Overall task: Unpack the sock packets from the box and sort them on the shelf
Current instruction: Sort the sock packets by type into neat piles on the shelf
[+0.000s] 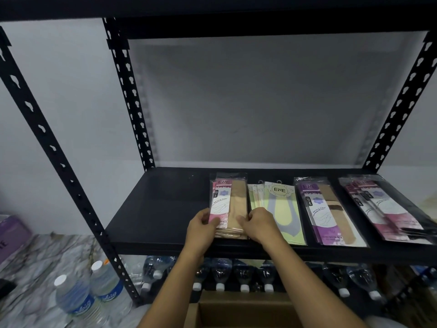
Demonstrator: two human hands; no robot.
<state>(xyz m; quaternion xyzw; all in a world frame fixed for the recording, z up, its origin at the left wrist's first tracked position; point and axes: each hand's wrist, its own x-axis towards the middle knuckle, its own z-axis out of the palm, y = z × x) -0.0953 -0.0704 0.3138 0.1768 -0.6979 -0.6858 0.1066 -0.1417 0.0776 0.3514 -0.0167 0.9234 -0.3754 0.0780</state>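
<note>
A stack of pink-labelled sock packets (228, 197) with beige socks lies on the black shelf (153, 209). My left hand (202, 227) grips its near left corner, thumb on top. My right hand (259, 222) grips its near right edge. To the right lie a fan of pale green packets (281, 204), a pile of purple packets (324, 209) and a pile of dark pink packets (383, 209). The open cardboard box (241, 313) stands below, between my forearms; its inside is dark.
The shelf's left part is bare. Black slotted uprights (132, 91) frame the bay, one at the front left (59, 150). Water bottles (220, 271) lie on the level beneath. Two upright bottles (78, 299) stand on the marbled floor at left, by a purple box (11, 235).
</note>
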